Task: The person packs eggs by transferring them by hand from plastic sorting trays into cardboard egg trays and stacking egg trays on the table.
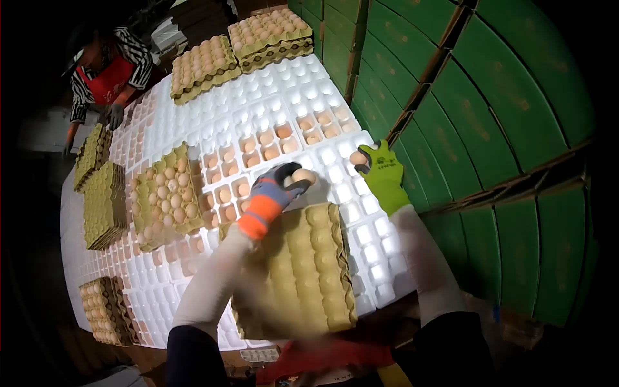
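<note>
My left hand (272, 192), in a grey and orange glove with dark fingertips, is closed around an egg (304, 175) above the white foam egg trays (335, 169). What else its palm may hold is hidden. At the right edge of these trays, my right hand (385, 169) wears a green glove with dark fingertips. Its fingers grip another egg (358, 158). A yellowish pulp egg tray (293, 267) with no eggs showing lies below my left hand, close to my body. Several eggs (267, 138) sit in the foam cells beyond my hands.
A pulp tray of eggs (171, 201) lies left on the foam. Stacked egg trays (271, 32) stand at the far end; pulp tray stacks (104, 205) line the left side. Green boxes (451, 116) wall the right. A co-worker in a red apron (106, 82) stands far left.
</note>
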`<state>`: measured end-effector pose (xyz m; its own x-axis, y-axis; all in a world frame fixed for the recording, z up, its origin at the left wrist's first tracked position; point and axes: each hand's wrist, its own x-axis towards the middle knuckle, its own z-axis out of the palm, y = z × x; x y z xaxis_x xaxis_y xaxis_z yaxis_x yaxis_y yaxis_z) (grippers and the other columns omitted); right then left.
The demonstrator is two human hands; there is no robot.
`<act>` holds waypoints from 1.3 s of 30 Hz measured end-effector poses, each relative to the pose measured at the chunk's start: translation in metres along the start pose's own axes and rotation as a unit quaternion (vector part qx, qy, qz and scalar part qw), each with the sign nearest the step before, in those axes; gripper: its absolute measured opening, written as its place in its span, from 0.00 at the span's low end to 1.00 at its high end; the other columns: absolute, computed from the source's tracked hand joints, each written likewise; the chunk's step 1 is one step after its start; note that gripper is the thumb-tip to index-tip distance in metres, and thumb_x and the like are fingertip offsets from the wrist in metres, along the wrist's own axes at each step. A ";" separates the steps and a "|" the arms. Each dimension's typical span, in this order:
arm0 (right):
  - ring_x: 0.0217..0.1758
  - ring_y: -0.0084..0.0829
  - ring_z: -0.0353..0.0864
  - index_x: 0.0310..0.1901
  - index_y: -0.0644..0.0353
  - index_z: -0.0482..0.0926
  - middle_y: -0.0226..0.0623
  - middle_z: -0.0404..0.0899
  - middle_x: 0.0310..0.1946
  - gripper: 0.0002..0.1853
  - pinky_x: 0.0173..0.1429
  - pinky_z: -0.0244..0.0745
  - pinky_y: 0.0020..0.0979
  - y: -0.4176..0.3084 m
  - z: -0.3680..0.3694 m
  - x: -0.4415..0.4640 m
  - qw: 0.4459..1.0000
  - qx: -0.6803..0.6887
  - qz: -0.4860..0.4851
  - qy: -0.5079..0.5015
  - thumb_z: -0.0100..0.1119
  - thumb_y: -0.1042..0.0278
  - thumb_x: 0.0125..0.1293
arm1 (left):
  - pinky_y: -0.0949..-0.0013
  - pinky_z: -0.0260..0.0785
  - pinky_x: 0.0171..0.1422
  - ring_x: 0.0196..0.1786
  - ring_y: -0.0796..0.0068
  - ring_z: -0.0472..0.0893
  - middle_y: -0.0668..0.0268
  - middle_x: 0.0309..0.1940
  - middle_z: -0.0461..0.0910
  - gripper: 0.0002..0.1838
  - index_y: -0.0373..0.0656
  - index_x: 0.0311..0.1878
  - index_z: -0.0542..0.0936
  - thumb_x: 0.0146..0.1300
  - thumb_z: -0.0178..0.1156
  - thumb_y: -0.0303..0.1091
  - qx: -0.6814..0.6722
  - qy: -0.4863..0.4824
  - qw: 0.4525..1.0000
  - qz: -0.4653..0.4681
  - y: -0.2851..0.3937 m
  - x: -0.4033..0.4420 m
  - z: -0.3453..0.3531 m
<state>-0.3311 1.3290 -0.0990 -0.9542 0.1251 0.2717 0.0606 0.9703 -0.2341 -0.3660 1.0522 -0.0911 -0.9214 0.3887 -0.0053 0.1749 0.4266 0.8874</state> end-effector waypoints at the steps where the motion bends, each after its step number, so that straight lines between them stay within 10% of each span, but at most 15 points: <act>1: 0.49 0.43 0.76 0.56 0.43 0.79 0.39 0.70 0.52 0.20 0.45 0.77 0.41 -0.002 0.013 0.023 0.996 -0.083 0.006 -0.028 0.64 0.60 0.60 | 0.68 0.75 0.48 0.43 0.70 0.82 0.65 0.42 0.84 0.21 0.46 0.54 0.81 0.59 0.68 0.43 0.131 0.012 0.991 0.035 0.009 0.023 0.011; 6: 0.47 0.45 0.76 0.60 0.38 0.76 0.39 0.69 0.50 0.21 0.45 0.78 0.42 0.000 0.041 0.065 0.950 -0.277 0.006 -0.142 0.56 0.65 0.64 | 0.58 0.74 0.52 0.48 0.54 0.81 0.60 0.47 0.80 0.22 0.52 0.56 0.79 0.58 0.64 0.46 0.387 -0.054 0.920 0.026 0.004 0.104 0.072; 9: 0.56 0.42 0.76 0.64 0.38 0.72 0.39 0.72 0.54 0.24 0.51 0.78 0.41 0.003 0.031 0.051 0.995 0.092 -0.015 -0.018 0.54 0.62 0.65 | 0.58 0.73 0.54 0.50 0.54 0.80 0.58 0.48 0.79 0.24 0.53 0.58 0.77 0.58 0.65 0.43 0.323 -0.048 0.945 0.013 0.013 0.107 0.079; 14: 0.56 0.40 0.77 0.62 0.45 0.73 0.38 0.74 0.57 0.23 0.54 0.76 0.39 0.012 0.065 0.052 0.988 0.148 -0.043 -0.023 0.56 0.59 0.65 | 0.57 0.71 0.59 0.56 0.54 0.76 0.57 0.55 0.74 0.28 0.54 0.63 0.73 0.56 0.65 0.33 0.184 -0.088 0.978 0.029 0.011 0.089 0.087; 16: 0.59 0.39 0.75 0.59 0.51 0.75 0.36 0.76 0.54 0.20 0.55 0.74 0.39 0.016 0.059 0.041 0.924 0.377 -0.004 0.067 0.56 0.58 0.67 | 0.58 0.70 0.61 0.58 0.54 0.75 0.58 0.59 0.73 0.30 0.54 0.64 0.72 0.56 0.64 0.33 0.278 -0.115 0.950 0.080 0.003 0.080 0.095; 20: 0.55 0.41 0.74 0.53 0.50 0.79 0.34 0.77 0.51 0.15 0.59 0.67 0.40 0.030 0.068 0.030 0.993 -0.026 -0.111 0.008 0.56 0.64 0.64 | 0.57 0.66 0.66 0.61 0.52 0.74 0.57 0.64 0.71 0.34 0.54 0.68 0.68 0.56 0.63 0.31 0.255 -0.101 0.951 0.146 -0.009 0.074 0.097; 22: 0.52 0.43 0.73 0.52 0.53 0.79 0.37 0.77 0.50 0.15 0.59 0.66 0.43 0.032 0.075 0.028 0.982 0.068 -0.135 0.111 0.55 0.67 0.63 | 0.54 0.67 0.65 0.61 0.51 0.74 0.56 0.63 0.73 0.33 0.53 0.69 0.68 0.58 0.63 0.31 0.257 -0.108 0.955 0.104 0.003 0.080 0.075; 26: 0.48 0.46 0.77 0.50 0.58 0.80 0.44 0.79 0.46 0.15 0.52 0.73 0.42 -0.006 0.013 0.002 0.942 0.267 -0.079 0.189 0.57 0.75 0.61 | 0.71 0.70 0.61 0.56 0.74 0.78 0.63 0.59 0.78 0.24 0.45 0.67 0.72 0.68 0.58 0.26 -0.024 -0.094 0.995 0.022 0.026 0.037 -0.007; 31: 0.36 0.34 0.81 0.58 0.61 0.76 0.42 0.80 0.42 0.24 0.40 0.76 0.32 -0.046 -0.052 -0.109 0.905 0.378 0.071 -0.182 0.68 0.70 0.60 | 0.74 0.66 0.63 0.57 0.80 0.76 0.66 0.56 0.80 0.19 0.37 0.63 0.75 0.71 0.56 0.28 0.001 0.182 0.982 -0.055 0.000 -0.112 -0.105; 34: 0.34 0.34 0.80 0.65 0.60 0.70 0.43 0.80 0.43 0.35 0.40 0.77 0.31 -0.078 -0.072 -0.170 0.947 0.261 -0.008 -0.188 0.73 0.66 0.56 | 0.75 0.72 0.51 0.47 0.82 0.78 0.66 0.51 0.82 0.18 0.39 0.61 0.77 0.69 0.60 0.33 0.090 0.273 0.921 -0.262 -0.022 -0.224 -0.097; 39: 0.36 0.33 0.80 0.66 0.63 0.67 0.38 0.76 0.48 0.37 0.41 0.76 0.30 -0.081 -0.040 -0.221 0.889 0.442 0.068 -0.098 0.72 0.73 0.53 | 0.56 0.57 0.74 0.71 0.49 0.64 0.48 0.65 0.68 0.34 0.37 0.68 0.68 0.59 0.66 0.34 0.108 0.250 0.943 -0.192 -0.031 -0.319 -0.014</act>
<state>-0.1137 1.2311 -0.1032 -0.9938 0.1054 0.0366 0.0082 0.3968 -0.9179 -0.0826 0.9039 -0.1103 -0.9702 -0.2386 -0.0416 -0.1882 0.6347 0.7495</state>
